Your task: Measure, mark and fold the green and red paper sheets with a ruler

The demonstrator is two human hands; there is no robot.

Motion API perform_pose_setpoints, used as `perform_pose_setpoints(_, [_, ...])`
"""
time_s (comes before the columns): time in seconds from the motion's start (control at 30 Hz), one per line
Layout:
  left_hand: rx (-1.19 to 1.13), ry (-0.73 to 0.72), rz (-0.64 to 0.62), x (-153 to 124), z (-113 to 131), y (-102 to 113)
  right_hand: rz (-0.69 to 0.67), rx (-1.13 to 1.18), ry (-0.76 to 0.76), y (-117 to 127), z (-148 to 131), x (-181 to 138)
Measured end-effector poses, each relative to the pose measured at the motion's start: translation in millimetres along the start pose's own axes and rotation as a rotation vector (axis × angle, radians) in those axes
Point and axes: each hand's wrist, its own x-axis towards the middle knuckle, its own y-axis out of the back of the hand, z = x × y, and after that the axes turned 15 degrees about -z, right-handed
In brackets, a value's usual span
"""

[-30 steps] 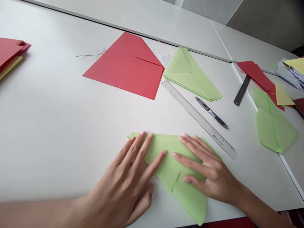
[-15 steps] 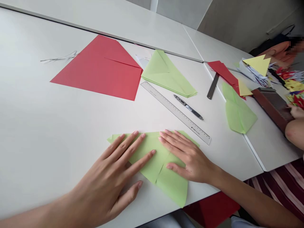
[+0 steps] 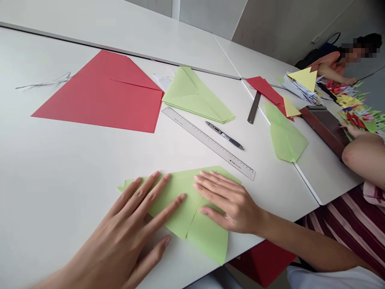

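A folded sheet of light green paper (image 3: 177, 216) lies on the white table near its front edge. My left hand (image 3: 135, 224) rests on its left part, fingers stretched and spread apart, thumb off to the side. Flat on the right part lies my right hand (image 3: 225, 200), its fingers extended close together and its thumb apart. A fold line with a small gap runs between the hands. Just beyond the paper are a clear ruler (image 3: 207, 142) and a grey-black pen (image 3: 225, 135).
Large red paper (image 3: 105, 96) and stacked green folded paper (image 3: 195, 96) lie farther back. On the right are a dark ruler (image 3: 254, 107), another green sheet (image 3: 287, 132), a brown box-like object (image 3: 326, 124) and colourful folded paper pieces. Other people sit at the right side.
The camera view has swung right, so most things appear farther left. Both hands stay flat on the green paper, with little visible change in their pose.
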Motion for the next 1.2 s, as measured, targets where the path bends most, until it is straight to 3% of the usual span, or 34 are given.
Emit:
perform_pose_setpoints(0.23, [-0.048,0.022,-0.01,1,2,3,0.021,0.038,-0.044,0,2,-3])
perform_pose_setpoints(0.63, [-0.171,0.004,-0.12,0,10,5,-0.198,0.093,-0.122,4,-3,-20])
perform_pose_setpoints(1.2, [-0.156,-0.124,-0.189,0,9,14,-0.188,0.064,-0.113,2,-4,-21])
